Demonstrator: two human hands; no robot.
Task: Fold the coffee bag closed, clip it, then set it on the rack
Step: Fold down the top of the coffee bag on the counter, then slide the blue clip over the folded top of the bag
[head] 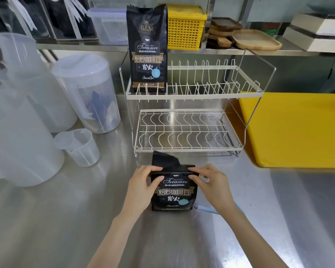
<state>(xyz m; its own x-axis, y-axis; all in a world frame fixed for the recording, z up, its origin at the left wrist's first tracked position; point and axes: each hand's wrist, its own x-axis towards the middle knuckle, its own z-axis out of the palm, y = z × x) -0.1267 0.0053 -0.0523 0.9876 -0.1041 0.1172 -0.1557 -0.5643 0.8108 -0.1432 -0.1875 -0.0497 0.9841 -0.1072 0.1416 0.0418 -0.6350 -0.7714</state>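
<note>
A black coffee bag (173,191) stands on the steel counter in front of me, its top part bent backward along a crease. My left hand (143,182) grips the bag's upper left edge at the fold. My right hand (209,182) pinches the upper right edge at the same fold. A pale blue clip (206,209) lies on the counter just right of the bag, partly hidden under my right forearm. The white two-tier wire rack (193,93) stands right behind the bag. A second, unfolded coffee bag (147,49) stands upright on the left of its upper tier.
Translucent plastic jugs (85,93) and a small measuring cup (77,147) crowd the counter's left side. A yellow cutting board (298,130) lies to the right of the rack. On the shelf behind are a yellow basket (184,28) and wooden trays (255,39).
</note>
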